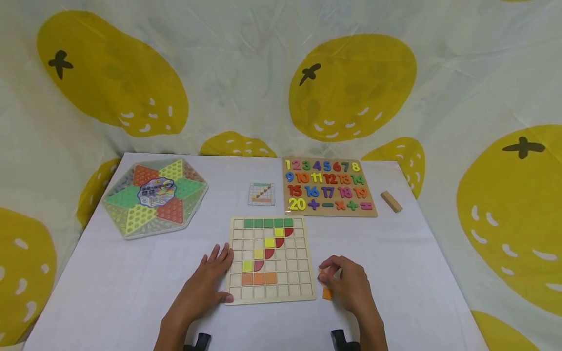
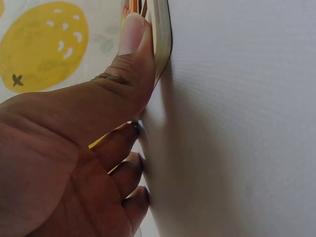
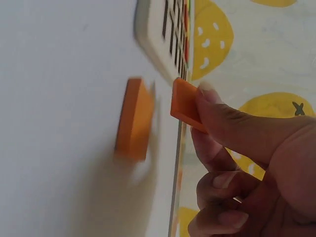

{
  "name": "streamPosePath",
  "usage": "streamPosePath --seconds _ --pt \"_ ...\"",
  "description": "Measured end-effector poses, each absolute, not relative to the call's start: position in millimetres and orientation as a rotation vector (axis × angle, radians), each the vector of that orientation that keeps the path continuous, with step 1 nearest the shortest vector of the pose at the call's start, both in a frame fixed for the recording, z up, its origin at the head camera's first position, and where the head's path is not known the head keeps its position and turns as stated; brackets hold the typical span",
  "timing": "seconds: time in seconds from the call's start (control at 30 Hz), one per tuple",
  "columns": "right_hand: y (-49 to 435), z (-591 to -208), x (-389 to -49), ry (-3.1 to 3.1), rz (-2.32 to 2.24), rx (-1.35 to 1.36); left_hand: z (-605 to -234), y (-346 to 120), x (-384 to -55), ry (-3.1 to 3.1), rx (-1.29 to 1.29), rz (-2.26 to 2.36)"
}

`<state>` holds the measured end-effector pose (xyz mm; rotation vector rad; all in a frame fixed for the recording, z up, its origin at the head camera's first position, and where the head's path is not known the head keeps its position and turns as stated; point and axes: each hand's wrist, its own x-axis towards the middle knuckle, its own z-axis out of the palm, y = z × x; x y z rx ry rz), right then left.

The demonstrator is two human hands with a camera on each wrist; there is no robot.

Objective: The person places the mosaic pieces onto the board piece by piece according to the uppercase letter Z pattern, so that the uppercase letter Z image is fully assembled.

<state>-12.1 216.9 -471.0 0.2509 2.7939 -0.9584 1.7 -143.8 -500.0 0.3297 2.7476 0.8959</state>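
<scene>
A wooden grid board (image 1: 287, 291) lies at the middle of the table, with green, yellow, dark red and orange tiles set in its cells. My left hand (image 1: 204, 284) rests along the board's left edge, fingers extended and thumb on the lower left corner. In the left wrist view, the thumb (image 2: 132, 42) touches the board's rim. To the right of the board, my right hand (image 1: 349, 285) pinches an orange square tile (image 3: 185, 102) between thumb and fingers. A second orange square tile (image 1: 327, 293) lies on the table beneath that hand.
Above the board lies a small pattern card (image 1: 261, 200). A number puzzle board (image 1: 328, 186) is at the back right, beside a small wooden block (image 1: 391, 201). At the back left sits a Chinese checkers set (image 1: 155, 197). Fruit-patterned cloth hangs behind the table.
</scene>
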Motion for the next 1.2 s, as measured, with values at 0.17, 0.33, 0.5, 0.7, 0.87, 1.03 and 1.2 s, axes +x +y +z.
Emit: streamPosePath --seconds 0.17,0.33,0.5,0.7,0.87,1.03,1.2 --pt "200.5 -468.7 -14.2 2.788 -1.028 0.221 -500.3 -142.6 1.7 2.751 0.326 0.876" --pt "179.2 -468.2 -14.3 2.764 -1.042 0.210 -500.5 -142.4 0.9 2.742 0.328 0.885" --pt "161.4 -471.5 -14.1 2.753 -1.050 0.161 -501.0 -143.1 0.3 2.743 0.334 0.881" --pt "144.8 -478.2 -15.7 2.797 -0.972 0.099 -500.2 -142.5 0.4 2.738 0.328 0.872" --pt "135.7 -481.2 -16.6 2.834 -0.920 0.068 -497.8 -141.6 0.8 2.738 0.325 0.873" --pt "131.2 -482.2 -16.6 2.809 -0.930 0.067 -496.4 -141.8 0.5 2.737 0.321 0.873" --pt "131.8 -479.9 -16.9 2.800 -0.898 0.030 -496.1 -141.9 1.0 2.737 0.318 0.879"
